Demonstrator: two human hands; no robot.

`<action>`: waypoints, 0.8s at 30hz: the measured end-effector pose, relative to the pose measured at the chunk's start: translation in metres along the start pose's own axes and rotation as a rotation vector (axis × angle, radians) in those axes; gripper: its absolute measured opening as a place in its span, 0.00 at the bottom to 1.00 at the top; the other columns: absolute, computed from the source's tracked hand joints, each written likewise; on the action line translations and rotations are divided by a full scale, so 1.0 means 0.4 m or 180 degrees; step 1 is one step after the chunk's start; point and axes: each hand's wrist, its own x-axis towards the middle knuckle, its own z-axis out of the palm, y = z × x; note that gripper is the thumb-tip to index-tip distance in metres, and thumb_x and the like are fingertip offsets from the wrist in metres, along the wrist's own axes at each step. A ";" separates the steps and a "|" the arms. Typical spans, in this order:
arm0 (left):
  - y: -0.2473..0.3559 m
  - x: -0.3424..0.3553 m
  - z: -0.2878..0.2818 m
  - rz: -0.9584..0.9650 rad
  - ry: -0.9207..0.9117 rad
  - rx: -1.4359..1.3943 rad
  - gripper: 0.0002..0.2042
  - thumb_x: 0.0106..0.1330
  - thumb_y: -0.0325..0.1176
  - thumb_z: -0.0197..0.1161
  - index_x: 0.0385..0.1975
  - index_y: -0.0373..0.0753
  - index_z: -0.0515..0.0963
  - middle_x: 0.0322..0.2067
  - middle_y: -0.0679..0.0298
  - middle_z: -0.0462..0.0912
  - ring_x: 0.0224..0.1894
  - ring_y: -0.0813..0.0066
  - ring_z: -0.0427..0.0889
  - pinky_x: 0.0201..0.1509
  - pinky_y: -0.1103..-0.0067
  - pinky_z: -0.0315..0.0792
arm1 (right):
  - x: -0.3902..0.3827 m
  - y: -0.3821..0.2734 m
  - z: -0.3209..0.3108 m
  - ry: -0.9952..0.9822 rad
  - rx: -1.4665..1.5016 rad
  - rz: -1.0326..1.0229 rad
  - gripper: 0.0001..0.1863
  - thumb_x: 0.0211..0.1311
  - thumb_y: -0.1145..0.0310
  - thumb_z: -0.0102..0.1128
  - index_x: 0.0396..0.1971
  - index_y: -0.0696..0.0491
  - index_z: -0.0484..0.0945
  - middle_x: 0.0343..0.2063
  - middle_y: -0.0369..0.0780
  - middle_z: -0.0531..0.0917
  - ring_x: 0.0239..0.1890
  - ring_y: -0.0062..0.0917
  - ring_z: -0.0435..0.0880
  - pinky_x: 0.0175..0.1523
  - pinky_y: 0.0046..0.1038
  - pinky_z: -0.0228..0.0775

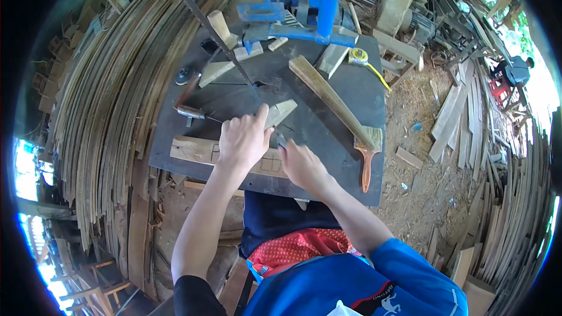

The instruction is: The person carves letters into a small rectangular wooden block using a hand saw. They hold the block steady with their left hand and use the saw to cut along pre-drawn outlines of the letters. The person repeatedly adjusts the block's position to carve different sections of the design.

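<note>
My left hand (243,140) is closed on a short pale wood block (280,111) beside the thin upright saw blade (231,54) over the dark machine table (328,158). Just right of it, my right hand (303,164) is closed around a small grey tool (281,140), partly hidden by the fingers. Under my hands lies a long board (193,149) with pencilled boxes. A metal-handled tool (191,111) lies to the left. A brush with a wooden handle (366,167) lies at the right, under one end of a long wooden strip (321,93).
Wood offcuts (216,74), a yellow tape measure (358,56) and a blue machine frame (328,17) occupy the table's back. Long stacked boards (105,111) line the left; loose planks (451,123) lie right. A person in dark clothing (515,73) is at a red stool, far right.
</note>
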 end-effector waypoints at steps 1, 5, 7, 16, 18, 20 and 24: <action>-0.001 0.001 0.001 -0.0034 0.0070 -0.0016 0.22 0.65 0.47 0.66 0.53 0.42 0.72 0.30 0.49 0.86 0.37 0.46 0.87 0.43 0.56 0.78 | 0.030 -0.011 0.012 0.0027 -0.0026 0.0109 0.17 0.75 0.60 0.48 0.34 0.61 0.72 0.21 0.57 0.82 0.27 0.53 0.85 0.33 0.49 0.80; -0.010 -0.005 0.003 -0.0107 0.0084 0.0030 0.24 0.63 0.48 0.67 0.55 0.44 0.73 0.29 0.50 0.86 0.35 0.46 0.87 0.42 0.55 0.77 | 0.003 -0.015 0.031 -0.0035 0.0000 0.0290 0.16 0.75 0.60 0.48 0.35 0.60 0.71 0.22 0.56 0.82 0.27 0.54 0.85 0.33 0.49 0.80; 0.004 -0.020 0.017 -0.0008 0.0195 0.0025 0.25 0.62 0.48 0.68 0.56 0.45 0.73 0.29 0.50 0.86 0.35 0.48 0.87 0.41 0.57 0.78 | -0.010 -0.019 0.023 -0.0086 -0.0062 0.0362 0.16 0.76 0.60 0.47 0.36 0.61 0.71 0.23 0.57 0.83 0.28 0.55 0.85 0.34 0.49 0.80; 0.009 0.015 0.004 0.0013 0.0122 0.0093 0.25 0.64 0.45 0.67 0.54 0.36 0.70 0.29 0.49 0.86 0.33 0.49 0.87 0.39 0.61 0.80 | 0.043 -0.003 0.018 -0.0047 -0.0083 0.0367 0.18 0.75 0.60 0.47 0.33 0.61 0.73 0.25 0.58 0.83 0.31 0.54 0.86 0.37 0.49 0.80; -0.006 0.017 0.015 -0.0098 0.0207 0.0058 0.25 0.64 0.44 0.67 0.52 0.34 0.70 0.29 0.49 0.86 0.33 0.49 0.87 0.37 0.63 0.82 | 0.057 -0.003 0.020 -0.0044 -0.0079 0.0245 0.18 0.75 0.60 0.47 0.33 0.61 0.74 0.25 0.58 0.83 0.30 0.54 0.86 0.37 0.49 0.80; -0.016 0.022 0.020 -0.0181 0.0304 0.0005 0.24 0.63 0.43 0.68 0.50 0.32 0.69 0.28 0.48 0.86 0.32 0.49 0.88 0.36 0.63 0.83 | 0.056 -0.026 0.010 -0.0100 -0.0108 0.0327 0.17 0.75 0.61 0.47 0.35 0.61 0.74 0.25 0.58 0.83 0.31 0.54 0.86 0.37 0.50 0.80; -0.047 0.040 0.014 -0.0403 0.0213 -0.0163 0.25 0.64 0.43 0.68 0.52 0.31 0.69 0.29 0.44 0.85 0.35 0.46 0.88 0.40 0.60 0.83 | -0.008 -0.028 -0.017 -0.0325 -0.0035 0.0461 0.18 0.75 0.60 0.47 0.35 0.61 0.74 0.24 0.58 0.83 0.31 0.56 0.85 0.37 0.51 0.79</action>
